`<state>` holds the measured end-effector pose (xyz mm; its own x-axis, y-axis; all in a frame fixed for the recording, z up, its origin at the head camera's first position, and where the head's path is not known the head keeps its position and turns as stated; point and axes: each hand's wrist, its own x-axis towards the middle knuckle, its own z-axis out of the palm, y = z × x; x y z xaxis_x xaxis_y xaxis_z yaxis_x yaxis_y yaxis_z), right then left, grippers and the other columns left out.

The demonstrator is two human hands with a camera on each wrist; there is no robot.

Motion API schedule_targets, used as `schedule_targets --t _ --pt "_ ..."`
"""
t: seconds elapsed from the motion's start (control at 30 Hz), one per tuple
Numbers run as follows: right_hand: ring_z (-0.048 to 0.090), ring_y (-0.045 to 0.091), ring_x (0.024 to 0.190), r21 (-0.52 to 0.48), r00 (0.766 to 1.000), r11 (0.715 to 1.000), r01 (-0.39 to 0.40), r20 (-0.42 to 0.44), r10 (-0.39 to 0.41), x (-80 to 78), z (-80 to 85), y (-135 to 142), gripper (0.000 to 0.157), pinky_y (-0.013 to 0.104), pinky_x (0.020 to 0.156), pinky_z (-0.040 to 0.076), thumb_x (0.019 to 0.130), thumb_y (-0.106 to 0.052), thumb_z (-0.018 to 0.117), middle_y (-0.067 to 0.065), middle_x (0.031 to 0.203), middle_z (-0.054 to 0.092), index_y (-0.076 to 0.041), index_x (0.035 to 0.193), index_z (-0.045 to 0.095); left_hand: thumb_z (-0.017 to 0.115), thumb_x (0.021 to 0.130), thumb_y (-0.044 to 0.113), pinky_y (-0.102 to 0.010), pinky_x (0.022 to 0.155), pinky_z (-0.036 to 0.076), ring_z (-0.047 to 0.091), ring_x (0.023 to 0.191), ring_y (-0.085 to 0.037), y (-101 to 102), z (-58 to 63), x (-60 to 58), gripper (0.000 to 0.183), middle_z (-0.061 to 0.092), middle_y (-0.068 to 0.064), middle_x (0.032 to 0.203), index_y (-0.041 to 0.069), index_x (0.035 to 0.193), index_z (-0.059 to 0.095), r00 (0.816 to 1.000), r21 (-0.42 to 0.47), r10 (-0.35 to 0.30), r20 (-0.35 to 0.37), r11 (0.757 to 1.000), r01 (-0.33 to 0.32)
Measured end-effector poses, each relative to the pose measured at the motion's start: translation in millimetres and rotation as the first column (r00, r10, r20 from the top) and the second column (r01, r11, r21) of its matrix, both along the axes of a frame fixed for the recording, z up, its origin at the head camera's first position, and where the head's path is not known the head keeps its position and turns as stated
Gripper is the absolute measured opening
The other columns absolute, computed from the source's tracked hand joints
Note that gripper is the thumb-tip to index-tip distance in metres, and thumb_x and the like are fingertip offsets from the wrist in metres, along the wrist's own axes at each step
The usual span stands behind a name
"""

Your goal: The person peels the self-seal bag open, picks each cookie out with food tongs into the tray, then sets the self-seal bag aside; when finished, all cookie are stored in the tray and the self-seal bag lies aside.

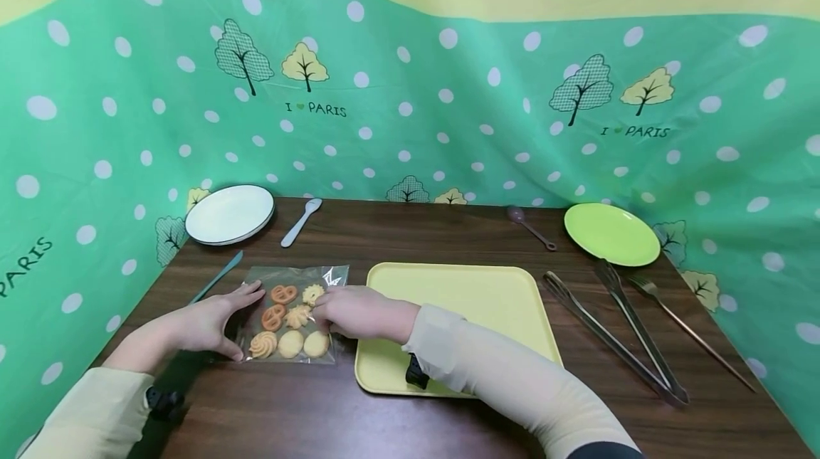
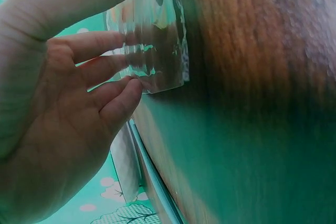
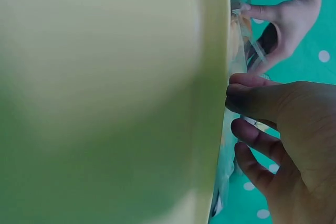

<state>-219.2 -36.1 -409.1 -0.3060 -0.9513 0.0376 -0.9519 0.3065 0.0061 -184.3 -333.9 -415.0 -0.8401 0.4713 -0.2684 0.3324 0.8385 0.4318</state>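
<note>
A clear plastic bag (image 1: 291,358) with several cookies and pretzels showing in it lies on the table left of centre. Round cookies (image 1: 290,344) line its near edge, and brown pretzels (image 1: 273,317) sit above them. At the bag's left edge my left hand (image 1: 211,320) touches the plastic with thumb and fingers spread apart; the left wrist view shows the fingers (image 2: 105,66) extended against the film. Reaching across the tray, my right hand (image 1: 359,309) pinches the bag's right part with thumb and index tips together (image 3: 239,90), partly covering the cookies there.
A yellow tray (image 1: 455,288) lies right beside the bag, under my right forearm. White plates (image 1: 230,213), a pale spoon (image 1: 301,223) and a blue knife (image 1: 218,277) are at left. Rightward are a purple spoon (image 1: 530,228), green plate (image 1: 611,235), tongs (image 1: 640,327) and fork (image 1: 695,334).
</note>
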Motion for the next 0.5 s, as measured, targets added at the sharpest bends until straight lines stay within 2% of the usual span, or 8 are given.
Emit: schedule_targets --t 0.27,0.5 --pt "0.05 0.002 0.083 -0.002 0.998 0.999 0.05 0.03 -0.05 -1.4 5.0 11 0.015 0.016 0.06 0.037 0.086 -0.014 0.067 -0.015 0.083 0.054 -0.025 0.079 0.062 0.086 0.059 0.043 -0.06 0.104 0.028 0.017 0.14 -0.045 -1 1.0 -0.5 0.111 0.017 -0.022 0.155 0.003 0.147 0.031 1.0 0.0 0.001 -0.008 1.0 -0.001" --pt "0.05 0.005 0.087 -0.008 0.997 0.999 0.042 0.064 -0.041 -3.7 4.0 24 0.015 0.016 0.069 0.04 0.085 -0.01 0.067 -0.014 0.086 0.055 -0.024 0.081 0.063 0.087 0.059 0.042 -0.057 0.102 0.032 0.021 0.139 -0.044 0 1.5 0.4 0.111 0.019 -0.022 0.154 0.003 0.146 0.031 1.0 -0.024 -0.009 -0.029 1.0 0.008"
